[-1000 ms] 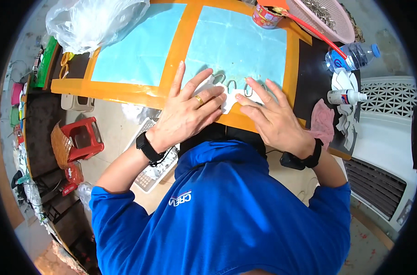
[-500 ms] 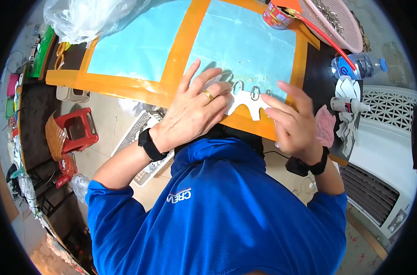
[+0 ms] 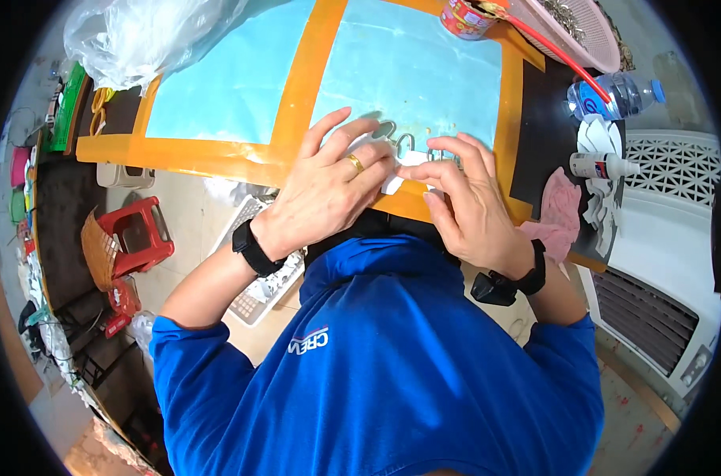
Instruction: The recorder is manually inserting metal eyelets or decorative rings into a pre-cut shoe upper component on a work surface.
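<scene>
A white scalloped strip, perhaps paper or cloth (image 3: 392, 186), lies at the table's front edge, with several oval metal loops (image 3: 406, 143) along its far side. My left hand (image 3: 329, 174) lies over the left part of the strip, fingers stretched out; its thumb is mostly hidden. It wears a gold ring. My right hand (image 3: 473, 200) covers the strip's right part, its index fingertip touching the strip beside the left hand's fingers. Its thumb stands apart from the other fingers. Part of the strip and some loops are hidden under my hands.
Blue sheets edged with orange tape (image 3: 226, 95) cover the table. A clear plastic bag (image 3: 138, 40) lies far left. At right are a red tin (image 3: 465, 20), pink basket (image 3: 598, 40), water bottle (image 3: 614, 97), small white bottle (image 3: 598, 166) and pink cloth (image 3: 561, 206). A red stool (image 3: 150, 238) stands left.
My right hand has moved left and come down over the strip, covering loops that showed before. My left hand stays on the strip. The whole view has shifted slightly.
</scene>
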`<control>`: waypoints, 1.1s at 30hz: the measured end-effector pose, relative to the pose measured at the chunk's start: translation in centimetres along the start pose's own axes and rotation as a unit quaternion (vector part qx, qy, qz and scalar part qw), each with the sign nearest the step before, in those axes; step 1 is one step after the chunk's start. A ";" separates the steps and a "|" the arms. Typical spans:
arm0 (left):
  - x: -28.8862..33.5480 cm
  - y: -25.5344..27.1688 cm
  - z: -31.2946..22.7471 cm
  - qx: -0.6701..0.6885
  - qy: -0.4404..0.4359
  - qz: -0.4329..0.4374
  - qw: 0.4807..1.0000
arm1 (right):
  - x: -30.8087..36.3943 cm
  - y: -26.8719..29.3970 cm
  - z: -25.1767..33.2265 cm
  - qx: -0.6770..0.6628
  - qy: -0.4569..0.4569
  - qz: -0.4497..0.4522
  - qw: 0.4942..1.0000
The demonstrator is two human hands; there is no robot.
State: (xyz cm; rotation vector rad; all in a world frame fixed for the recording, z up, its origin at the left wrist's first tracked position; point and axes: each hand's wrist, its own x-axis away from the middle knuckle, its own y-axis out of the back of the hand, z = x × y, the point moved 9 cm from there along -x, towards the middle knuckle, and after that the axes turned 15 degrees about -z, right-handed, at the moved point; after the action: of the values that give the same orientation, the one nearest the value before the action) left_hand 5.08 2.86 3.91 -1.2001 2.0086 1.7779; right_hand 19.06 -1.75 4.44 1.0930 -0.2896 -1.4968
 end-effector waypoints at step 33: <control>1.6 -0.7 -0.8 -0.038 0.058 0.003 0.998 | -3.6 -0.1 -1.8 0.046 -0.003 -0.110 0.993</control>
State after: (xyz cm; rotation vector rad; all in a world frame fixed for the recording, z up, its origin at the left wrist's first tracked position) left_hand 4.76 1.52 2.55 -1.3514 2.0257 1.8420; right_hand 19.80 2.11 5.07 1.2260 -0.2508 -1.6958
